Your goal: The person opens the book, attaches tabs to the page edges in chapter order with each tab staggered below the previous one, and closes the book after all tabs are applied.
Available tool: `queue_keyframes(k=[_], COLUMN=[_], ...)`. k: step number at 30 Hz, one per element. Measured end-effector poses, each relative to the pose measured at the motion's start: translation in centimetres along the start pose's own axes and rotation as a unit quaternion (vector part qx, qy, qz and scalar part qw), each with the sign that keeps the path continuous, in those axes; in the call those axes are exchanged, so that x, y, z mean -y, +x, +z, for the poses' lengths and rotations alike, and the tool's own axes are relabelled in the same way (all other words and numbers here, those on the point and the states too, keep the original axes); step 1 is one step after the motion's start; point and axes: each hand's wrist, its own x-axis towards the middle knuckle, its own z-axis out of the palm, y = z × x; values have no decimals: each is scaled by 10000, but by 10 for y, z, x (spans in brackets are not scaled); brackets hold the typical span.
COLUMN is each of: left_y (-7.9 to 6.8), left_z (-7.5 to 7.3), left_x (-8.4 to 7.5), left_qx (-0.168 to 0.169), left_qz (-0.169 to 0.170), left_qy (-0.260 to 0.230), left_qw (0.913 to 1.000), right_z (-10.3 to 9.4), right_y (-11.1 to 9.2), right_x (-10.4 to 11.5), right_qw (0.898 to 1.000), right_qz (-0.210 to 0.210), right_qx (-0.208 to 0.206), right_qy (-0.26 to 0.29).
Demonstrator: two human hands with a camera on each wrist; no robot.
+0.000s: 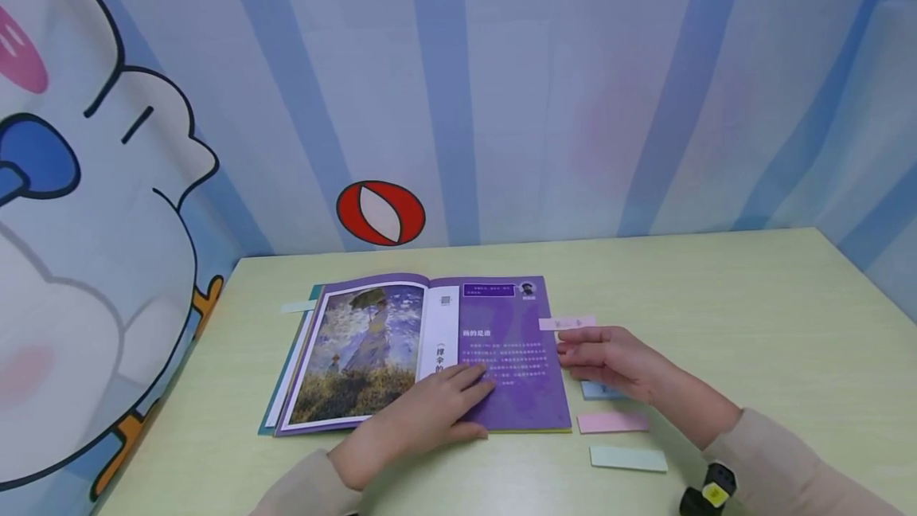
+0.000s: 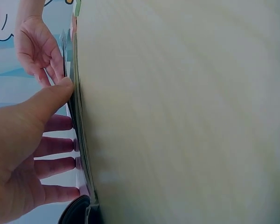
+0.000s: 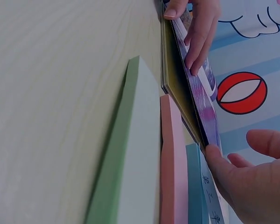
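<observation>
An open book [image 1: 516, 404] lies on the table, a painting on its left page [image 1: 365, 349] and purple print on the right. My left hand [image 1: 437, 404] rests across the right page near the fold, fingers extended. By the book's right edge is my right hand [image 1: 609, 357], with a digit touching the page edge [image 3: 206, 105] in the right wrist view. That page stands slightly raised there. A pink sticky tab [image 1: 566, 323] with writing juts from the edge just above this hand. Under the hand, a blue sticky-note pad [image 1: 600, 391] is partly hidden.
A pink sticky-note pad [image 1: 613, 423] and a pale green one [image 1: 628, 459] lie right of the book. A pale tab [image 1: 297, 306] sticks out at its left edge. The table [image 1: 774, 325] meets a striped backdrop [image 1: 559, 102]. A black device [image 1: 708, 492] is by the right sleeve.
</observation>
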Motion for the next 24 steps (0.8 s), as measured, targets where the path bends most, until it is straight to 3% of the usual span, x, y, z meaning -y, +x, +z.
queue_keyframes(k=[10,24], left_y=[-2,-4], left_z=[-3,-3], left_x=[1,4], left_qx=[446,203], left_qz=[-248,-74], left_qy=[-570,-465], left_qw=[9971,9987], right_z=[0,13], right_y=[-2,1], right_x=[2,0], right_qw=[9999,9978], right_qz=[94,261], right_qx=[-103,-386], right_qy=[18,476])
